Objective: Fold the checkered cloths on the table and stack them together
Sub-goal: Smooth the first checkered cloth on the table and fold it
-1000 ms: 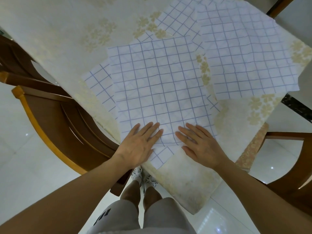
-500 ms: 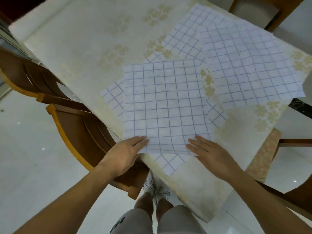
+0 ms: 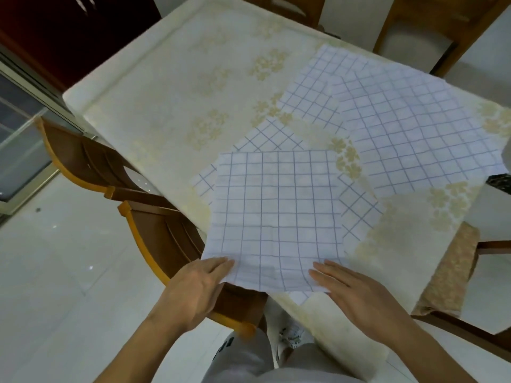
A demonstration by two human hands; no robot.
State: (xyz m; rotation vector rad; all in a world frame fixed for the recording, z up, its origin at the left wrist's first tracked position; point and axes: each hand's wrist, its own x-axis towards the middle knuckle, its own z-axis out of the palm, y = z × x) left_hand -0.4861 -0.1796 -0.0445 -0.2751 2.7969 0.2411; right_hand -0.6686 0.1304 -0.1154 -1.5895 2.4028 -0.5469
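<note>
A second ago both hands lay flat on the near part of the top checkered cloth (image 3: 276,214), pressing it smooth; now they have slid back to its near edge, which lifts slightly off the surface. The left hand (image 3: 193,291), at about 7 o'clock in the view, has its fingers nearly straight, with the fingertips at the cloth's near left corner; whether the thumb is tucked under the edge I cannot tell. The right hand (image 3: 356,291), at about 5 o'clock, lies with straight fingers on the near right corner. I judge this as smoothing finished and the first fold about to begin: the near edge probably goes up and away toward 12 o'clock.

The top cloth sits skewed on a second checkered cloth (image 3: 265,136), whose corners poke out at 11 o'clock, 3 o'clock and under the near edge. Toward 2 o'clock a third checkered cloth (image 3: 414,134) lies flat over a fourth (image 3: 312,87). None looks folded yet, so the task is at its start.

The surface (image 3: 171,87) wears a cream covering with pale flower clusters and hangs over the near edge. A wooden chair (image 3: 166,236) is tucked in at 8 o'clock, more chairs stand at 1 o'clock and 4 o'clock, a dark cabinet (image 3: 69,29) fills 10 o'clock, and the floor is glossy white tile (image 3: 55,272).
</note>
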